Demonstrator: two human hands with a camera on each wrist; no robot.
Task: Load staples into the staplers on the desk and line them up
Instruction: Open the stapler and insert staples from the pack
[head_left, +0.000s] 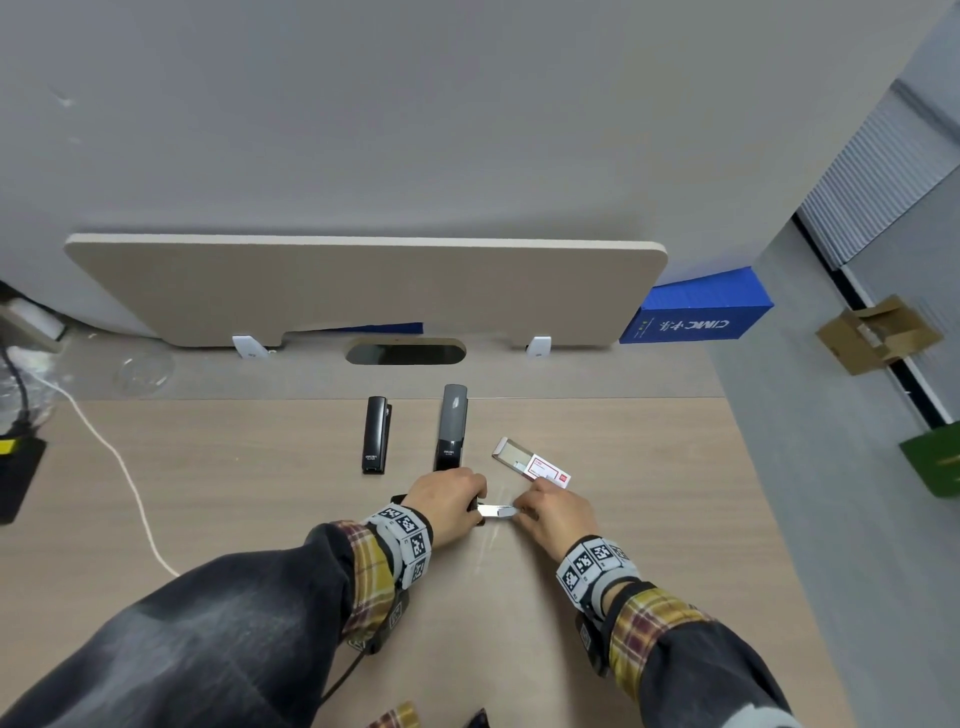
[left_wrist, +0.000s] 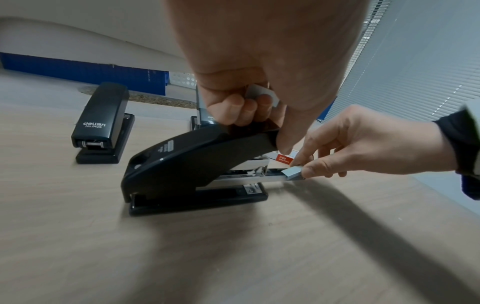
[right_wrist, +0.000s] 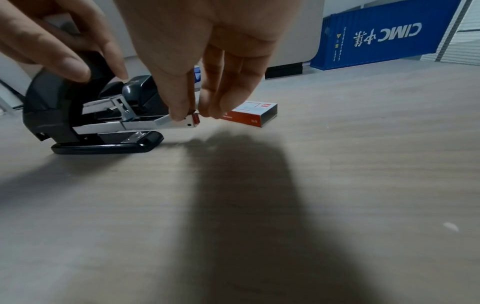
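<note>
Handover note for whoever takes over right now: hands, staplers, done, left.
Left hand grips the top of the black stapler lying crosswise on the desk.
Right hand pinches a staple strip at its pulled-out magazine.
Two other staplers stand side by side behind; whether they are loaded is not visible.
Staple box lies slid open, right.
Left: seat strip, close magazine, line it up.

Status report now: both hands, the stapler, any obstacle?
Left hand grips open stapler. Right hand pinches staple strip at pulled-out tray. Two staplers stand behind; nothing blocks tray.
</note>
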